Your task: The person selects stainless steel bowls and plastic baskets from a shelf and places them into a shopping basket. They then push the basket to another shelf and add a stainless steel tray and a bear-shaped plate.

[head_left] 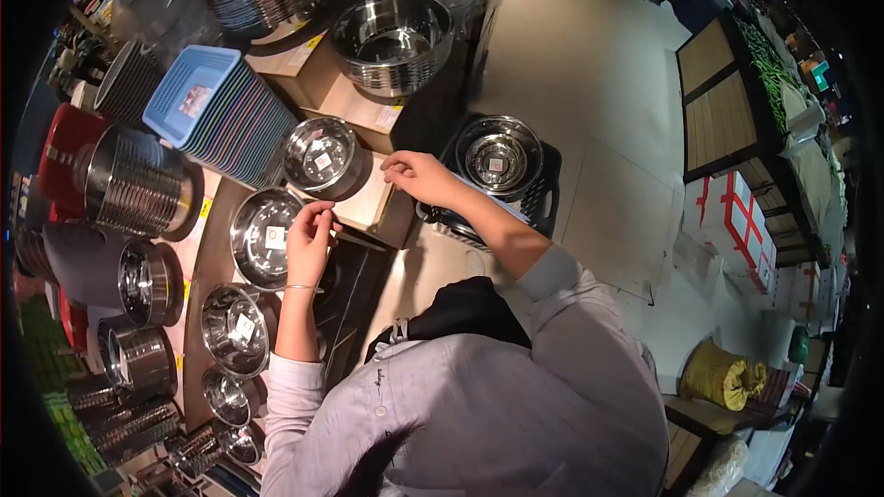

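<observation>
My left hand (pixel 310 236) is over the right edge of a steel bowl (pixel 253 253), its fingers curled together; whether they hold something small is hidden. My right hand (pixel 419 176) is above the wooden shelf (pixel 370 198), fingers bent and slightly apart, with nothing visible in it. Between and beyond the hands sits a steel bowl (pixel 320 155) with a square label inside. Right of my right hand, nested steel bowls (pixel 498 158) rest on a black crate (pixel 550 186).
Stacked blue baskets (pixel 198 97) and steel basins (pixel 391 37) stand behind the bowls. More steel bowls (pixel 236 329) line the shelf at left. White boxes with red tape (pixel 732 225) and a yellow sack (pixel 718 375) are at the right.
</observation>
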The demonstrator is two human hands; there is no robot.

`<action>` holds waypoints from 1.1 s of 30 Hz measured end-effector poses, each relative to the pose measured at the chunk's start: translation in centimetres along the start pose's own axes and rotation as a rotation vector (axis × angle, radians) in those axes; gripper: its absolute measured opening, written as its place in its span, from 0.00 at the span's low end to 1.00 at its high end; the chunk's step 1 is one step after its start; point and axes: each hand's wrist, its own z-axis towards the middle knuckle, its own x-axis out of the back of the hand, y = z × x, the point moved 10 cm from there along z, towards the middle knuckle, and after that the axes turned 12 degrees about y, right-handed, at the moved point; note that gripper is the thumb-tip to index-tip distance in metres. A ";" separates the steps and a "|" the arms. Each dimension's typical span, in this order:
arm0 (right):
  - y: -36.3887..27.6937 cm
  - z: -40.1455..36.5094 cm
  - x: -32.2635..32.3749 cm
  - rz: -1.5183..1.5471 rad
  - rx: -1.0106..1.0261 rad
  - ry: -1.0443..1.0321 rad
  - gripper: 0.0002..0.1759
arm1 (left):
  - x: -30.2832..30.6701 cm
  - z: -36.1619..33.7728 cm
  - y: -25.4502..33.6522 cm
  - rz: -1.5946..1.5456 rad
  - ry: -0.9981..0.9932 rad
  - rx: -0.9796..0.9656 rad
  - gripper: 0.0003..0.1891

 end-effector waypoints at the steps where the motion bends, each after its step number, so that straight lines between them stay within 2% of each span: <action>1: 4.9 0.3 3.4 -0.015 -0.124 0.026 0.11 | -3.4 1.0 0.4 0.051 -0.016 -0.042 0.09; 2: 8.4 0.0 7.4 -0.036 -0.209 0.100 0.10 | -7.0 1.9 0.1 0.062 -0.092 0.055 0.09; 5: 20.3 -1.7 17.6 -0.344 -0.303 0.288 0.12 | -18.2 5.1 -2.0 0.108 -0.278 0.134 0.09; 6: 22.9 -3.0 20.3 -0.402 -0.390 0.330 0.13 | -21.9 6.4 -3.8 0.128 -0.362 0.110 0.09; 8: 30.6 -5.3 23.3 -0.466 -0.510 0.283 0.14 | -28.1 8.8 -8.8 0.291 -0.473 0.137 0.10; 10: 32.7 -6.8 25.9 -0.530 -0.609 0.257 0.13 | -32.6 10.5 -13.9 0.434 -0.549 0.180 0.13; 11: 35.9 -7.5 26.6 -0.577 -0.687 0.212 0.11 | -34.4 12.0 -18.8 0.541 -0.598 0.083 0.15; 12: 36.8 -7.5 27.4 -0.586 -0.653 0.264 0.11 | -35.6 12.1 -19.2 0.735 -0.623 0.106 0.15; 14: 40.2 -7.6 28.1 -0.623 -0.748 0.242 0.11 | -37.9 12.6 -20.6 0.871 -0.653 -0.010 0.16; 15: 40.6 -6.4 28.0 -0.663 -0.683 0.192 0.13 | -38.7 12.9 -22.2 0.928 -0.646 0.024 0.16; 18: 41.8 -4.2 28.6 -0.697 -0.733 0.213 0.14 | -41.4 13.1 -26.2 1.000 -0.692 0.039 0.15; 19: 41.5 -2.8 28.4 -0.729 -0.681 0.183 0.14 | -42.5 12.8 -26.8 1.059 -0.726 -0.044 0.14; 20: 42.3 -2.0 28.1 -0.720 -0.693 0.171 0.14 | -43.2 12.9 -28.4 1.065 -0.733 -0.028 0.14; 22: 44.8 -0.4 28.3 -0.909 -0.700 0.175 0.15 | -45.4 12.4 -30.6 1.102 -0.806 -0.170 0.14; 23: 45.6 0.4 28.2 -1.038 -0.649 0.207 0.17 | -45.9 12.1 -31.4 1.067 -0.777 -0.182 0.16; 24: 47.7 0.5 27.3 -1.034 -0.653 0.186 0.17 | -46.4 11.3 -32.6 1.069 -0.777 -0.160 0.16; 26: 50.9 0.8 26.6 -1.312 -0.687 0.146 0.21 | -46.6 10.2 -35.0 1.136 -0.750 -0.046 0.18; 27: 53.0 0.7 26.1 -1.295 -0.753 0.004 0.23 | -46.9 9.5 -35.9 1.157 -0.796 0.026 0.20; 30: 54.7 0.8 26.7 -1.254 -0.837 0.163 0.15 | -48.0 8.7 -36.5 1.170 -0.868 -0.012 0.20; 31: 55.1 0.8 26.8 -1.252 -0.839 0.158 0.15 | -48.1 8.9 -35.9 1.269 -0.905 0.002 0.19; 33: 55.2 1.0 26.8 -1.199 -0.804 0.183 0.08 | -48.2 9.0 -35.7 1.274 -0.946 0.003 0.20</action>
